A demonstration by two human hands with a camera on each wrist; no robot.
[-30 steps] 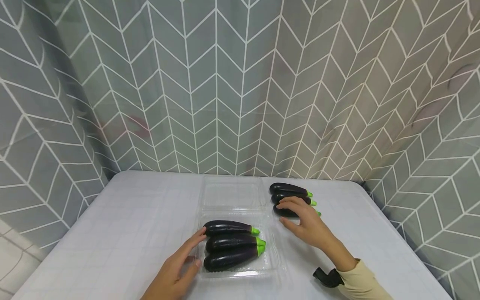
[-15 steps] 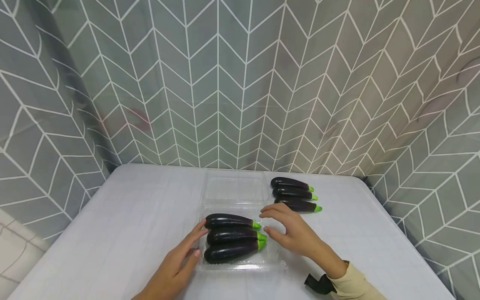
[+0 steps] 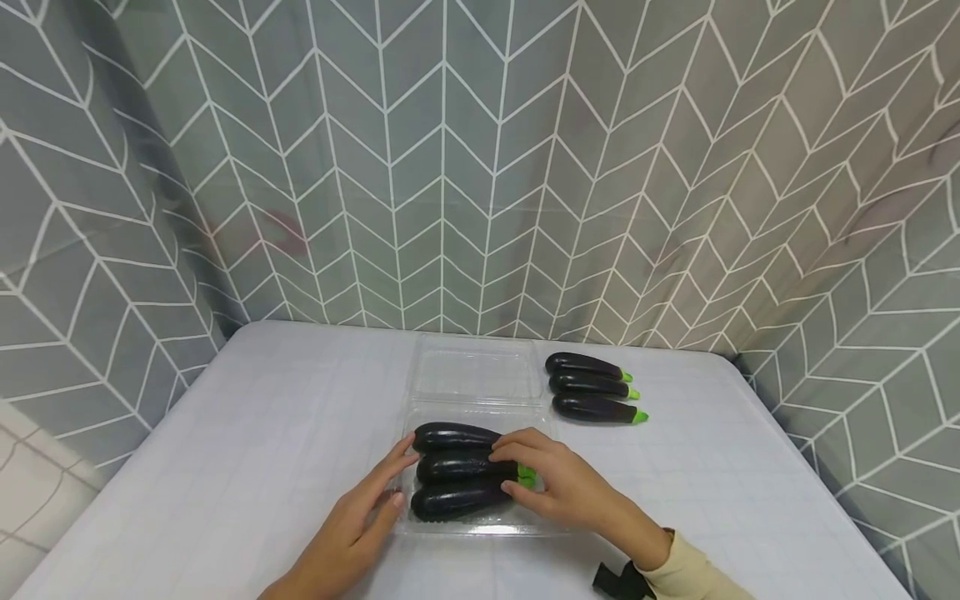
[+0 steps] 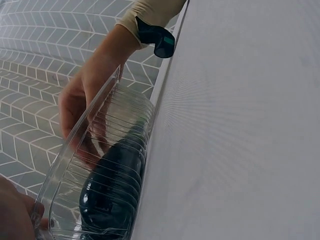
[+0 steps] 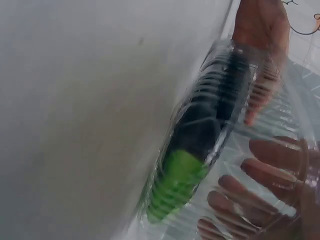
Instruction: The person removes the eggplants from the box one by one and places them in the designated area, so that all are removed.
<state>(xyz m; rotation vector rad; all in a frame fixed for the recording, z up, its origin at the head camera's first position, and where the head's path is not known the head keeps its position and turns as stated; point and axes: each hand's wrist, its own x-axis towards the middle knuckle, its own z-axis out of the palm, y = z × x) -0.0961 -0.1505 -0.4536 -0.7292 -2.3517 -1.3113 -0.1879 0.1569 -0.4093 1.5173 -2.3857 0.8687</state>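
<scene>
A clear plastic clamshell container (image 3: 517, 528) lies with its lid (image 3: 477, 372) folded back. Inside its base are three dark eggplants (image 3: 457, 467) side by side, green stem ends to the right. My left hand (image 3: 348, 529) rests at the container's left rim, its fingertips beside the eggplants' rounded ends. Over the stem ends reaches my right hand (image 3: 558, 483), fingers loosely bent and close over the eggplants, hiding part of them. Through the clear wall, the right wrist view shows an eggplant's green stem (image 5: 177, 182) and the right hand's spread fingers (image 5: 280, 152).
Three more eggplants (image 3: 592, 385) lie in a row to the right of the lid on the white-covered table (image 3: 300, 400). A patterned grey curtain (image 3: 465, 167) stands behind and at both sides. A black strap (image 3: 622, 581) sits at the right sleeve.
My right hand has moved left and toward me, from above the loose eggplants to over the stem ends in the container. The left hand stays at the rim.
</scene>
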